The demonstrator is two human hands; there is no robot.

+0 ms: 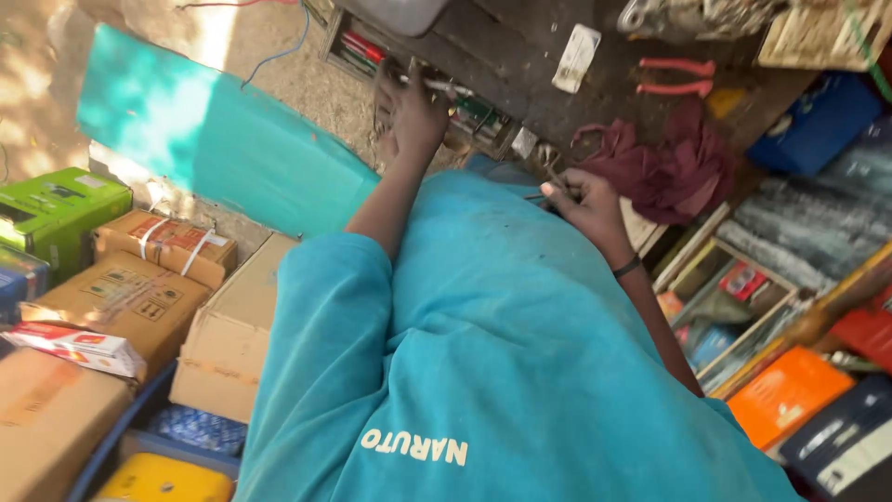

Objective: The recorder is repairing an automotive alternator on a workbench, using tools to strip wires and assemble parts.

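Note:
My left hand (409, 116) reaches out over a dark wooden workbench (530, 84), its fingers closed around a thin pale rod-like tool (444, 86) above an open tray of small tools (358, 51). My right hand (583, 203), with a dark band on its wrist, is held close to my teal shirt (483, 353) and pinches a thin dark metal tool (550, 186). What the tools touch is hidden by the hands and the shirt.
A maroon rag (669, 167), red-handled pliers (676, 76) and a white switch plate (576, 58) lie on the bench. A teal board (214, 139) leans at left above cardboard boxes (121, 297) and a green box (56, 209). Wooden compartments with packets (734, 297) are at right.

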